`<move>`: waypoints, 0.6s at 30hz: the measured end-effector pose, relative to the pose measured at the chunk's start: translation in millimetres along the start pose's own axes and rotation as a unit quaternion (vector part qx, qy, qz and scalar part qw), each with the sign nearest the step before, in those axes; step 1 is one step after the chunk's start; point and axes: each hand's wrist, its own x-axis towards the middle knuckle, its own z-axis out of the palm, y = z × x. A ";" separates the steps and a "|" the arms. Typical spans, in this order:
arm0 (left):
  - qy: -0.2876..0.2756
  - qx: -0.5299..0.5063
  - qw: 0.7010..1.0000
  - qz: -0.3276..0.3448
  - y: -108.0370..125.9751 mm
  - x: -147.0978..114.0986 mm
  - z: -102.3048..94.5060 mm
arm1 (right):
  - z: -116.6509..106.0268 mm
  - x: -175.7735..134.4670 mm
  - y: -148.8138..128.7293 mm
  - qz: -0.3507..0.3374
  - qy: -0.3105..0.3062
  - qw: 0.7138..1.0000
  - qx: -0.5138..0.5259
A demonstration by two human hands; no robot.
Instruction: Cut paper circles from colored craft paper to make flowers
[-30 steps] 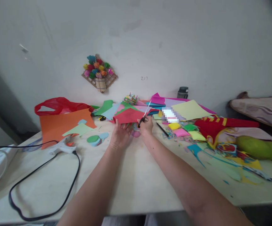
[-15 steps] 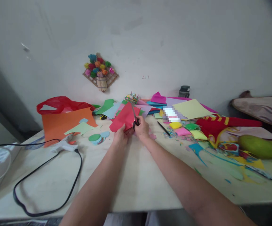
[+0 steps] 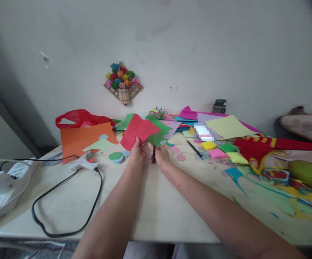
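From the head camera we see our left hand (image 3: pixel 138 155) pinching the lower edge of a red paper sheet (image 3: pixel 138 130), which stands lifted off the table (image 3: pixel 156 212) and tilts back toward the wall. Our right hand (image 3: pixel 159 157) is closed around the black handles of a pair of scissors (image 3: pixel 154 153), just beside the left hand; the blades point up at the sheet's lower edge, and we cannot tell whether they are parted or together. Behind the red sheet lies a green paper sheet (image 3: pixel 161 131) with a scalloped edge.

To the left on the table we see an orange paper sheet (image 3: pixel 80 138) with a red plastic bag (image 3: pixel 78 118) behind it, a pale green cut-out (image 3: pixel 100 145) resting on the orange sheet, and a small stack of paper circles (image 3: pixel 117 157) near our left hand. A white glue gun (image 3: pixel 84 163) lies beside them, its black cord (image 3: pixel 64 201) looping toward the table's near edge.

To the right lie a black pen (image 3: pixel 194 148), a small pink paper flower (image 3: pixel 181 157), small folded squares in yellow, pink and green, a pale yellow sheet (image 3: pixel 227 126), and a red and yellow cloth (image 3: pixel 266 145). A paper-flower craft (image 3: pixel 122 83) hangs on the wall (image 3: pixel 226 54) above the table.
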 end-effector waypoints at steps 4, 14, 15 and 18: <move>-0.008 0.020 0.999 -0.048 2.6 2.1 -4.9 | 6.2 -6.8 0.8 -0.004 -0.045 0.999 -0.025; -0.034 0.024 0.998 -0.054 8.0 2.6 -9.3 | 13.8 -16.9 -2.9 0.025 -0.063 0.997 0.033; -0.042 0.026 0.997 -0.058 7.7 0.9 -8.6 | 14.3 -17.4 -3.2 0.026 -0.073 0.996 0.036; -0.061 0.061 0.992 -0.093 4.9 -5.3 -5.9 | 13.3 -17.5 -4.7 0.012 -0.092 0.994 0.054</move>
